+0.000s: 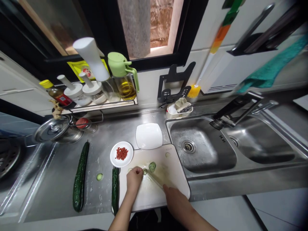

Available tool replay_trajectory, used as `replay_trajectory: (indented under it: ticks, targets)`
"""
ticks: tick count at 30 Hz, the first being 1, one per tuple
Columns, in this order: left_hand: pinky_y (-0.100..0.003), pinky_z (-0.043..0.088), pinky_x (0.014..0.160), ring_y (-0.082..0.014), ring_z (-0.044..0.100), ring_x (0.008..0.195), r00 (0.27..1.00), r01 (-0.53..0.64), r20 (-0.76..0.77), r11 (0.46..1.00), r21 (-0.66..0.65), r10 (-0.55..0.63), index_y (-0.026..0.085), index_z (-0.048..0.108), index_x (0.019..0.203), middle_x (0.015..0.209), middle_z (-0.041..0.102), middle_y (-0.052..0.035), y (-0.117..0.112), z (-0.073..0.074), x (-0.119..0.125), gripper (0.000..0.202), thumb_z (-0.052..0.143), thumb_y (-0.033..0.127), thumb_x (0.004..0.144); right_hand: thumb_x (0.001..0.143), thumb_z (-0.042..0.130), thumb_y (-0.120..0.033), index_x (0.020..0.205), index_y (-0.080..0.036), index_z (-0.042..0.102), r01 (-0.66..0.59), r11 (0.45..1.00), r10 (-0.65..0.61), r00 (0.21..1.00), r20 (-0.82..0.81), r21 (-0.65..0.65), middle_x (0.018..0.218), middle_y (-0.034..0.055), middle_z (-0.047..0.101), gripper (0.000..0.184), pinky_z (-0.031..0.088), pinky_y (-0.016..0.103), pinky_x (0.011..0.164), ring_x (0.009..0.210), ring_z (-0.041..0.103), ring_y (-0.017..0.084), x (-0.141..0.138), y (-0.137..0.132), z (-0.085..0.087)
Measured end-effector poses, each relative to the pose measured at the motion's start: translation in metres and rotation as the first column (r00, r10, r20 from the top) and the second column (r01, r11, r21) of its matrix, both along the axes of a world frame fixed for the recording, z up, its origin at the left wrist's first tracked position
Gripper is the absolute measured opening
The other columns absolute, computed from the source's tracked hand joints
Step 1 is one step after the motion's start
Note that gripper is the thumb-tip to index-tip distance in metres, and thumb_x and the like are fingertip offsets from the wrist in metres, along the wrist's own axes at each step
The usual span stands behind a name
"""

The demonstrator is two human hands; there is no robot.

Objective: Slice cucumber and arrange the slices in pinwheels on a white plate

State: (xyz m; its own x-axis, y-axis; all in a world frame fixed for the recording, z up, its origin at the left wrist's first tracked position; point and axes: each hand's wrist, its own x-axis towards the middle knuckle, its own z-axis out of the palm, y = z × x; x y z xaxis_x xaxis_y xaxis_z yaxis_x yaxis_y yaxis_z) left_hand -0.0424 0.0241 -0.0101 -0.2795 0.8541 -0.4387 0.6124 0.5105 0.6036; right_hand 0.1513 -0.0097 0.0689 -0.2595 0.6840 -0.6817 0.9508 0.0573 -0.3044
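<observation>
Gleaming steel bench (98, 195) below the window, smooth pale chopping board (144, 197) on top! Left hand (134, 181) stretches forward, fingertips bunched low over the board, though whether they pinch anything I cannot tell; right hand (176, 198) grips a knife (156, 180), blade slanting toward thin, round, green-rimmed cucumber slices (152, 166) mid-board.

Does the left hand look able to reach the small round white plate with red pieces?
Probably yes: the left hand is close to the plate, with nothing tall visible between them.
</observation>
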Motion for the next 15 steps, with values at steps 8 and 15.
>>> replay_trajectory:
  ticks: [8,15]
  targets:
    - [-0.021,0.035,0.062,-0.0118,0.059,0.063,1.0,0.013,-0.023,1.0,-0.013,-0.013,0.019,0.067,0.067,0.065,0.068,0.0001,0.0019,0.001,-0.0014,0.017,0.053,0.019,0.076,0.077,0.029,0.001,0.121,-0.015,0.055,-0.012,1.0,0.013,0.999,0.035,-0.011,0.1,0.0126,0.068,0.053,0.046,0.03,0.075,0.092,0.064,0.022,-0.01,0.0028,0.0061]
    - [-0.021,0.036,0.063,-0.0124,0.06,0.065,1.0,0.015,-0.02,1.0,-0.015,-0.016,0.019,0.068,0.068,0.067,0.069,-0.0004,0.0023,0.0002,-0.0022,0.016,0.054,0.019,0.076,0.078,0.029,0.003,0.125,-0.012,0.053,-0.035,0.999,0.034,0.998,0.049,0.013,0.102,0.0136,0.068,0.055,0.045,0.03,0.077,0.094,0.063,0.023,-0.011,-0.0001,0.0032]
